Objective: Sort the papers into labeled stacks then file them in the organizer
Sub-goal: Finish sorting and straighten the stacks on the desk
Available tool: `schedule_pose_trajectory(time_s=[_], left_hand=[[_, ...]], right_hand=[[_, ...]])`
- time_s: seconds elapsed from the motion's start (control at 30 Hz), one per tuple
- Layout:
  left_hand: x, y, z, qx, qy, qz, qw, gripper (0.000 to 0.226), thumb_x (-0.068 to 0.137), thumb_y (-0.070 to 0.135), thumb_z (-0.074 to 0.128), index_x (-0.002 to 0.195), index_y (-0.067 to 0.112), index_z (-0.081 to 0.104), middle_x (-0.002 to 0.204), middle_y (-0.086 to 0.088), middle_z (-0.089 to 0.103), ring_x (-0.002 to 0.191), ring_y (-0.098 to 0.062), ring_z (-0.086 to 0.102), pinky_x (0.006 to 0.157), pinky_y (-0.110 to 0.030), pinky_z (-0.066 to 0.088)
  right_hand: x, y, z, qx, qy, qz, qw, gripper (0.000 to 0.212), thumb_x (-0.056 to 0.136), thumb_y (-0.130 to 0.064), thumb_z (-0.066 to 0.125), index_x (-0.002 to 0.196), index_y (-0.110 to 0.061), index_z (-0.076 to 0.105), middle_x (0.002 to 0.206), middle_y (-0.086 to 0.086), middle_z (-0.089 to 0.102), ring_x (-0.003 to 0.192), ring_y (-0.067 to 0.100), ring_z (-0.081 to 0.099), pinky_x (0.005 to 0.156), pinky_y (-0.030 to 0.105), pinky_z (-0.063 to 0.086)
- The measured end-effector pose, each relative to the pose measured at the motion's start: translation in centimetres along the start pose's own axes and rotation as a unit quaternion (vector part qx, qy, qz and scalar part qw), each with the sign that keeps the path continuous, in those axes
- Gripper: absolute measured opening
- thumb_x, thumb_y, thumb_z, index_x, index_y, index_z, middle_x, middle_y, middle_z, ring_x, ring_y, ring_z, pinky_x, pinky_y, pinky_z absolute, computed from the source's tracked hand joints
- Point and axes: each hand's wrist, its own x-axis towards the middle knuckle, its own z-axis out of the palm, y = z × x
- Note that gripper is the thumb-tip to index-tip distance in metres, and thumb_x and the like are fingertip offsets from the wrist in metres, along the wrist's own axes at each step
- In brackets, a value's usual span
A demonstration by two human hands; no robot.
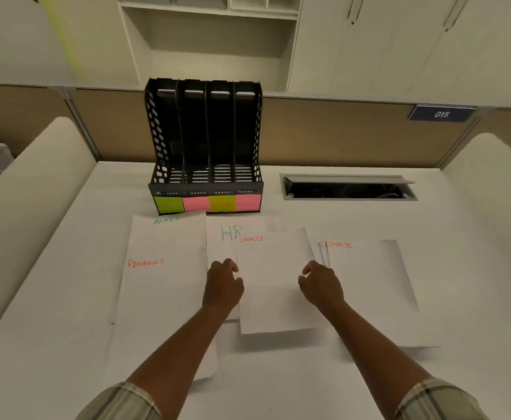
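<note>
Two hands are gripping one SPORTS sheet (274, 280) by its side edges: left hand (222, 284) on the left edge, right hand (320, 284) on the right edge, both about mid-height of the page. Sheet's long axis is running away from the person, toward the organizer (204, 147), title end farthest. Fingers on both hands are curling in and look to be pinching the paper edges; exact fingertip contact is too small to confirm. Both forearms are reaching forward roughly parallel, palms down, wrists low over the counter (460, 268).

Sheet is lying or being held just over the middle of the counter, overlapping the HR sheet (222, 237) on its left. Matching SPORTS stack (369, 286) is sitting just to the right, so the right hand is nearer to it; likely next move is shifting the sheet rightward onto that stack. FINANCE sheet (163, 283) and ADMIN sheet (169, 228) are lying at far left. Organizer is standing upright behind the papers, four slots looking empty, coloured sticky labels (207, 203) across its front. Sorting seems near done, filing not yet started.
</note>
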Motion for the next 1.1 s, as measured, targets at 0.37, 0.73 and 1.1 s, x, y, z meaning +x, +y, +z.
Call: schedule_pose_trajectory(time_s=[0.37,0.73,1.1], left_hand=[[1.5,5.9,6.9,0.098,-0.042,-0.177,0.978,0.072,0.067,0.027,0.082,0.121,0.012,0.037,0.122,-0.019,0.035,0.108,-0.038,0.049,0.082,-0.044,0.051],[2.1,5.1,6.3,-0.062,0.032,-0.058,0.996,0.022,0.074,-0.008,0.06,0.086,0.009,0.063,0.093,-0.002,0.063,0.097,-0.023,0.06,0.08,-0.023,0.038],[1.3,4.8,3.4,-0.12,0.073,-0.049,0.989,0.041,0.076,-0.013,0.043,0.092,0.012,0.072,0.109,-0.008,0.069,0.103,-0.027,0.061,0.096,-0.038,0.048]], right_hand=[[4.7,16.2,-7.5,-0.091,-0.058,0.259,0.96,0.096,0.067,-0.054,0.077,0.138,-0.014,0.025,0.136,0.018,0.036,0.124,0.039,0.037,0.102,0.05,0.032],[6.4,20.9,-9.0,0.137,0.052,0.208,0.967,0.022,0.079,-0.019,0.069,0.098,-0.009,0.065,0.102,0.01,0.069,0.081,0.025,0.058,0.068,0.025,0.039],[6.7,20.3,-12.5,0.194,0.13,0.092,0.968,0.014,0.094,-0.018,0.048,0.102,-0.01,0.056,0.089,0.004,0.061,0.083,0.026,0.056,0.072,0.03,0.037]])
